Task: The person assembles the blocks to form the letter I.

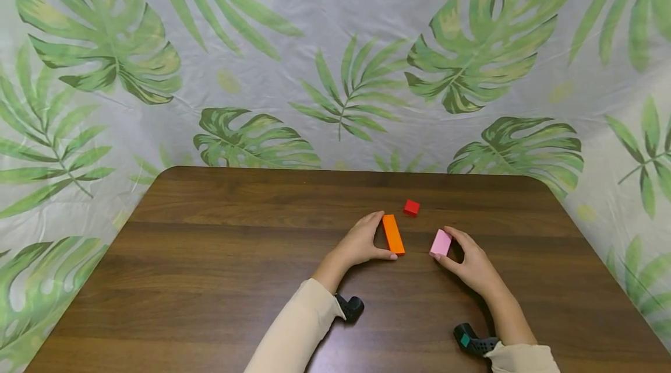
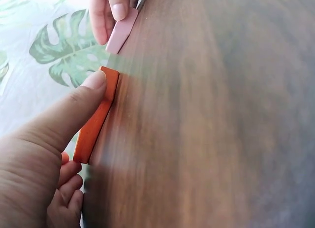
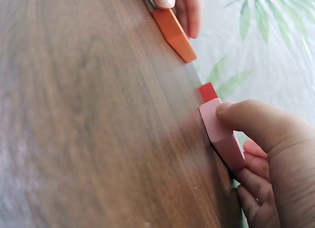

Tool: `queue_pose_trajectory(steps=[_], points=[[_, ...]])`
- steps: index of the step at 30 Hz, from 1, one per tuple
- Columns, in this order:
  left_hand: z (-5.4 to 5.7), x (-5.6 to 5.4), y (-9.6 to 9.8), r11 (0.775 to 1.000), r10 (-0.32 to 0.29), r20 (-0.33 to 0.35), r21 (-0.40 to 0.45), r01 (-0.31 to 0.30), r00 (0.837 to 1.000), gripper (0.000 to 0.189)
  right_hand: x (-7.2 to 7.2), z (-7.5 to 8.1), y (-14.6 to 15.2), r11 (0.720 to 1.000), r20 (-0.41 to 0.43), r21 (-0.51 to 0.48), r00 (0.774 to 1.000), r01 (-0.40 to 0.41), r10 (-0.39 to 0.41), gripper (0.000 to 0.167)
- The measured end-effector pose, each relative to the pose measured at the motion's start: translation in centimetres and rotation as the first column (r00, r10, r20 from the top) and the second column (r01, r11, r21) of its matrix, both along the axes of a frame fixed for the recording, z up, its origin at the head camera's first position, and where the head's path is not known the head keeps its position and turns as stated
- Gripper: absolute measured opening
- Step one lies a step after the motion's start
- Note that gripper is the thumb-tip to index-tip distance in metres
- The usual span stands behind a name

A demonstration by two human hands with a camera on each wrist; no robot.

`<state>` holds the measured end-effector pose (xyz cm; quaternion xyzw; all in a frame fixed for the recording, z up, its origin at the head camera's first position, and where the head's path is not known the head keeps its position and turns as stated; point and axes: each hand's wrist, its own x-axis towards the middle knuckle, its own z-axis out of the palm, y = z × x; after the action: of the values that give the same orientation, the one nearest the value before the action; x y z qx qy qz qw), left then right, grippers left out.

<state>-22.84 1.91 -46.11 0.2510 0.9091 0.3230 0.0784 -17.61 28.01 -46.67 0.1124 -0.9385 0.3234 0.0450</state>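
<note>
I'm seeing the left hand (image 1: 362,243) gripping the orange block (image 1: 393,234) and the right hand (image 1: 472,265) pinching the pink block (image 1: 441,242), just right of it. Both are lying flat on the table (image 1: 209,280); the red cube (image 1: 411,207) behind the orange block is sitting untouched, nothing joined yet.

In the left wrist view, the far end of the pink block (image 2: 121,32) is cut off at the top edge, & the right hand (image 2: 109,11) is mostly out of frame. The table (image 2: 211,129) is blurred at mid frame. In the right wrist view, the red block (image 3: 208,92) is partly hidden behind the pink block (image 3: 221,134), upper right.
</note>
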Motion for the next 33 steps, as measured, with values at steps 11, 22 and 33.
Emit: queue_pose_trajectory(steps=[11,22,33], points=[[0.15,0.07,0.03,1.000,0.009,-0.001,-0.019,-0.009,1.000,0.098,0.00,-0.15,-0.10,1.000,-0.023,-0.008,1.000,-0.017,0.017,0.068],[0.07,0.14,-0.18,0.999,0.000,0.004,0.041,0.000,1.000,0.096,-0.07,-0.16,-0.09,1.000,-0.014,-0.011,1.000,-0.009,0.009,0.068],[-0.21,0.45,-0.85,0.992,-0.009,-0.012,0.124,0.010,1.000,0.094,-0.05,-0.24,-0.06,1.000,-0.021,-0.013,1.000,-0.012,0.012,0.068]])
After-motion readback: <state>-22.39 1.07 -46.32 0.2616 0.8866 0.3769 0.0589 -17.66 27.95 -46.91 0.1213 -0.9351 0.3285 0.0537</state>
